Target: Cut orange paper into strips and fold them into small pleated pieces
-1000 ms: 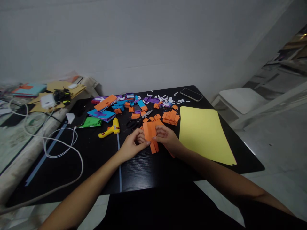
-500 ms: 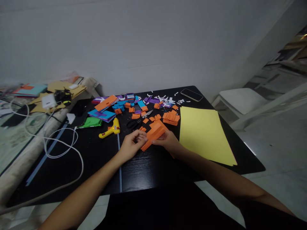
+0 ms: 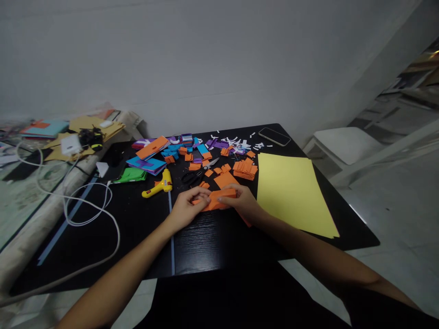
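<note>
A folded piece of orange paper (image 3: 216,200) is held low over the front of the black table. My left hand (image 3: 188,204) is closed on its left end, thumb in front. At the right end my right hand (image 3: 243,201) grips it, thumb across the front face. Beneath and behind my right hand lies a flat orange sheet (image 3: 226,180), partly covered by the hand. Black-handled scissors (image 3: 200,172) rest just beyond my left hand. Orange paper pieces (image 3: 245,168) are stacked beyond my right hand, and more small ones lie scattered nearby.
A yellow glue gun (image 3: 159,183) lies left of my hands, near green paper (image 3: 131,175) and blue folded paper (image 3: 147,164). Yellow sheets (image 3: 291,192) cover the table's right side. A phone (image 3: 274,135) lies at the back. A white cable (image 3: 115,224) loops across the left.
The folded orange paper has turned from a slanted position to nearly level between my hands. More of the flat orange sheet behind it now shows.
</note>
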A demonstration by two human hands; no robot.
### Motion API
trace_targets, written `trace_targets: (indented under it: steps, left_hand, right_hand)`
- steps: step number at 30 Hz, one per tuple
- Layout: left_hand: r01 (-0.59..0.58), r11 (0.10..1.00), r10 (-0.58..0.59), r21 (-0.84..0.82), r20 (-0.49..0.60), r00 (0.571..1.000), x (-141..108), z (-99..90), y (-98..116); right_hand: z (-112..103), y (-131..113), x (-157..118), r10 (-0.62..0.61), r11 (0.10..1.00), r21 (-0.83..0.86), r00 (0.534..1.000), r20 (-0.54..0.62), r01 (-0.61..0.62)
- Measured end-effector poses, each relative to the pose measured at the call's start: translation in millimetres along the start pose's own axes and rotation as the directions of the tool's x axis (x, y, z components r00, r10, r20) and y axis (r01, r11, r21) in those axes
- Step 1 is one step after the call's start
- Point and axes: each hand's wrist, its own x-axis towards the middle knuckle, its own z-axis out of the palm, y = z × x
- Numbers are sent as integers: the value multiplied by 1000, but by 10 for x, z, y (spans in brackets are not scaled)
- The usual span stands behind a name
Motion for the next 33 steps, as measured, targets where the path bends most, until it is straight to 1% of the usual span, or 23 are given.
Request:
trace_targets:
  steps: [2, 5, 8, 11, 14, 16, 19, 24, 26, 28, 31, 33]
  left_hand:
    - [33, 998, -32, -48, 21, 999, -6, 14, 4]
    - [59, 995, -56, -84, 40, 998, -11, 17, 11]
    - [35, 998, -33, -53, 45, 998, -9, -9, 22]
    - [-7, 1000, 7, 6, 29, 1000, -4, -43, 35]
    - [2, 1000, -2, 17, 35, 999, -1, -72, 43]
    - [9, 1000, -9, 10, 50, 999, 0, -91, 42]
    - [-59, 997, 56, 52, 54, 997, 2, -115, 38]
    - [-226, 959, 214, 169, 83, 973, -3, -119, 73]
    - [-252, 948, 239, 195, 89, 967, -12, -118, 92]
    - [-213, 964, 200, 160, 93, 975, -24, -122, 99]
    - [-95, 993, 87, 65, 115, 990, -37, -135, 84]
    - [-50, 997, 42, 62, 128, 991, -38, -136, 69]
  right_hand:
    - [-9, 23, 10, -23, 999, -26, 1000, -9, 23]
    - [-6, 40, 19, -25, 1000, 7, 1000, 11, 25]
    - [9, 35, 13, 6, 999, 48, 997, 72, -10]
    - [13, 15, -3, 15, 999, 42, 994, 108, -19]
    - [-1, -16, -19, 30, 998, 53, 991, 129, -37]
    - [-10, -33, -30, 64, 995, 64, 983, 173, -76]
    - [-8, -35, -42, 87, 994, 43, 972, 216, -99]
    - [18, 24, -34, 67, 998, -3, 980, 189, -68]
    - [21, 45, -25, 56, 998, -12, 982, 183, -55]
    - [21, 55, -21, 41, 999, -20, 985, 170, -38]
    - [25, 49, -34, 3, 999, -54, 990, 139, 4]
    - [30, 36, -53, -38, 993, -103, 993, 115, 50]
